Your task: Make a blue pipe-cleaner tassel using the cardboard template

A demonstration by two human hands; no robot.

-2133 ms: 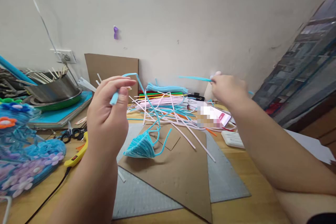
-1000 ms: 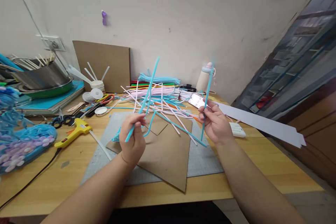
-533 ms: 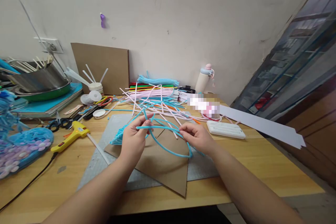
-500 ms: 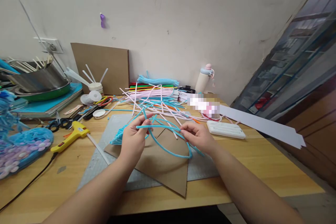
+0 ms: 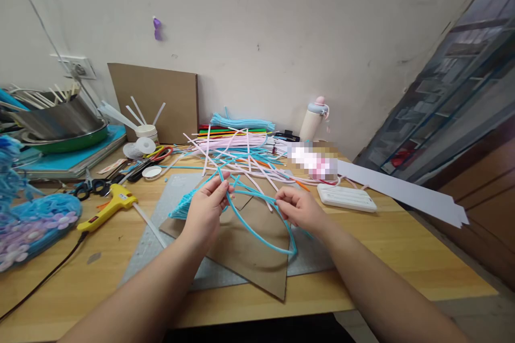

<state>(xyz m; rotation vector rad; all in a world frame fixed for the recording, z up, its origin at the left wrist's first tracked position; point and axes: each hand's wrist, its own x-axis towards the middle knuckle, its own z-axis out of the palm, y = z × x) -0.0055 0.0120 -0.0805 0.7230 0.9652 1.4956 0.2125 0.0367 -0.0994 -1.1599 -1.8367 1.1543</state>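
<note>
A long blue pipe cleaner (image 5: 257, 236) hangs in a loop between my hands, with a sharp bend at its lower right. My left hand (image 5: 208, 204) pinches it between thumb and fingers near one end, which sticks up above the fingertips. Thumb and fingertips of my right hand (image 5: 300, 208) are closed on the blue strand at the right. Beneath the loop lies a piece of brown cardboard (image 5: 249, 262) on a grey cutting mat (image 5: 148, 246). Left of my left hand is a blue, tightly wound pipe-cleaner piece (image 5: 181, 204), partly hidden by the hand.
Loose pink and blue pipe cleaners (image 5: 241, 144) are heaped at the back. A yellow glue gun (image 5: 108, 209) and scissors (image 5: 90, 187) lie left, near a blue flowered piece (image 5: 44, 228). A white box-like device (image 5: 346, 198) lies right, before a bottle (image 5: 313, 122).
The strand's end that crossed over my left thumb is no longer seen there. The loop hangs slightly lower, and my left fingers have shifted their pinch.
</note>
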